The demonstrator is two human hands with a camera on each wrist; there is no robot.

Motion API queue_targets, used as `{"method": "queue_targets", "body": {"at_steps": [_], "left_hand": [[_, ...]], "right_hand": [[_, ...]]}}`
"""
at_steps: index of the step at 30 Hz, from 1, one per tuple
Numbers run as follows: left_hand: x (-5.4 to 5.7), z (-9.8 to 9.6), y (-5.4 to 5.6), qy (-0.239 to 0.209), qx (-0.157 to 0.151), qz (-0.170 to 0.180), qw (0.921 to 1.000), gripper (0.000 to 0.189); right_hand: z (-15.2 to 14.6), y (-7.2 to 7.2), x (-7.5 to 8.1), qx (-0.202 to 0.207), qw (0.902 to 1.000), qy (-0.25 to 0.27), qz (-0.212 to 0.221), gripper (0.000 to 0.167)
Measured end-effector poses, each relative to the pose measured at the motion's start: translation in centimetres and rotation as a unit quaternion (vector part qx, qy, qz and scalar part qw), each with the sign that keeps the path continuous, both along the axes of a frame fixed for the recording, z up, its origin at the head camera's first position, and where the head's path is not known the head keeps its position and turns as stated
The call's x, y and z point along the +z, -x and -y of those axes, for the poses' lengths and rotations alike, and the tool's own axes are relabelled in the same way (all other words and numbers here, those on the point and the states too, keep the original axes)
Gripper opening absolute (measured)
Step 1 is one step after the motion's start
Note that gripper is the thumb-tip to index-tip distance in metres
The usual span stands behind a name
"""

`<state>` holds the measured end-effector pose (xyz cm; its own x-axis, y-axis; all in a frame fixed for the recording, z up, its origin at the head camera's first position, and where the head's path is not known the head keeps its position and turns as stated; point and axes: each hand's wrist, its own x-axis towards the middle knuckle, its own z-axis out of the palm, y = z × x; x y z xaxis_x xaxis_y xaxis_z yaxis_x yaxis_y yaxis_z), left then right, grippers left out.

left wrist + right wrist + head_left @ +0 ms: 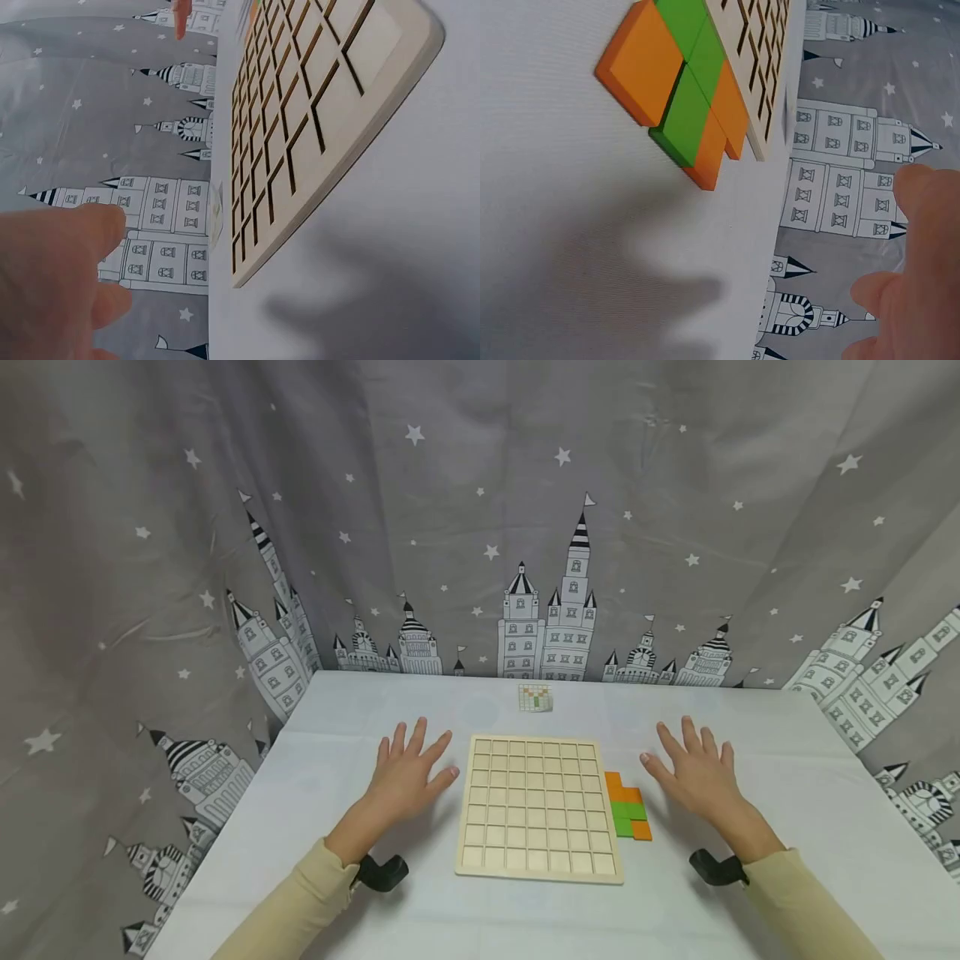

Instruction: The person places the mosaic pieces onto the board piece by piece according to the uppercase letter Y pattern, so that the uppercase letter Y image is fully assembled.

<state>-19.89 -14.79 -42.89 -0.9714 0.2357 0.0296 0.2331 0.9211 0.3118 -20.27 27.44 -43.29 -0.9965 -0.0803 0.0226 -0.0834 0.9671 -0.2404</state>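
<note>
Grey curtain (465, 460) w/ white stars (414, 435) & castle prints (570, 618) backs a white table (540, 920). L hand (403, 782) is at 9 o'clock of the wooden grid board (536, 797), R hand (699, 777) at 2 o'clock: both w/ fingers spread, gripping nothing. Board lies flat btwn them, approx. mid-table; orange & green tiles (630, 811) sit at its 3 o'clock edge. Sm. printed card (536, 697) at 12 o'clock, nr table's far edge. Curtain also flanks table at 10 & 2.
</note>
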Motion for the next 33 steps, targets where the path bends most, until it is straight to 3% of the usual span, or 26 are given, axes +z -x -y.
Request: {"method": "queue_targets", "body": {"at_steps": [9,19,33], "left_hand": [[-1.1,-0.4,-1.4,-0.013,-0.024,0.002,0.9996,0.06],[-3.2,-0.4,-3.5,-0.031,-0.036,0.003,0.9988,0.059],[-5.1,-0.3,-5.3,-0.065,-0.064,0.015,0.9958,0.06]], "right_hand": [[0.2,-0.4,-0.4,-0.008,0.9999,0.002,0.011,0.079],[0.2,-0.5,-0.6,-0.019,0.9995,0.004,0.024,0.08],[-0.1,-0.8,-1.1,-0.018,0.9996,0.008,0.02,0.078]]}}
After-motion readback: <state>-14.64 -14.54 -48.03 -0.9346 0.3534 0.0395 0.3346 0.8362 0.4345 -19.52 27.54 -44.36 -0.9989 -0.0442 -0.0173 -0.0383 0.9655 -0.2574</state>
